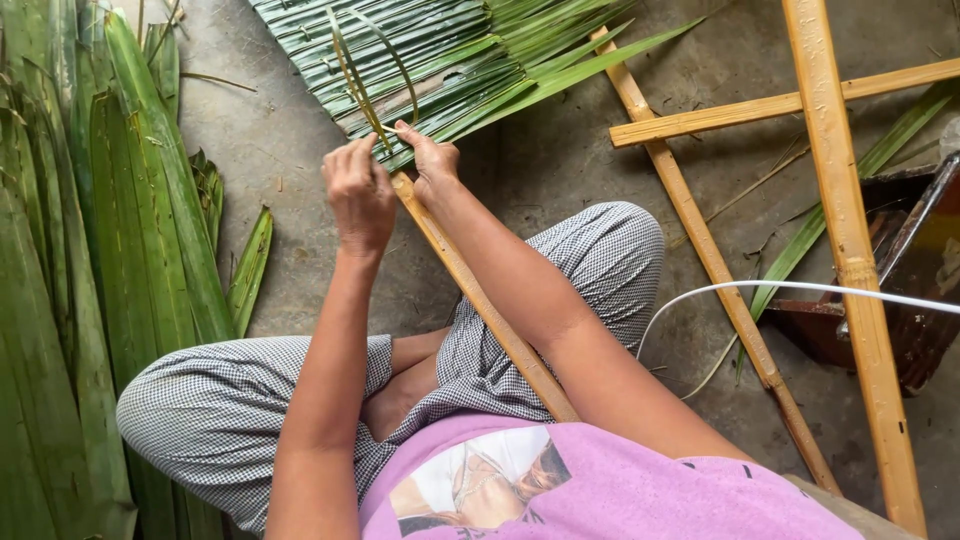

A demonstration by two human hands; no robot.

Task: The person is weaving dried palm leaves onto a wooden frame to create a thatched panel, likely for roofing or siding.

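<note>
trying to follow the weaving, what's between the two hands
In the head view, the top of the bamboo slat runs up between the left hand and right hand, with thin green leaf strips rising just above it.

The grey concrete floor (560, 160) carries loose green palm leaves (90, 280) at the left. A stitched leaf panel (440, 50) lies far, bamboo slats (850, 250) at the right.

Loose long green leaves (90, 300) lie piled at left on the concrete floor (270, 150). Crossed bamboo slats (845, 230) lie at right, beside a dark wooden box (900, 300). A white cable (800, 288) crosses them.
</note>
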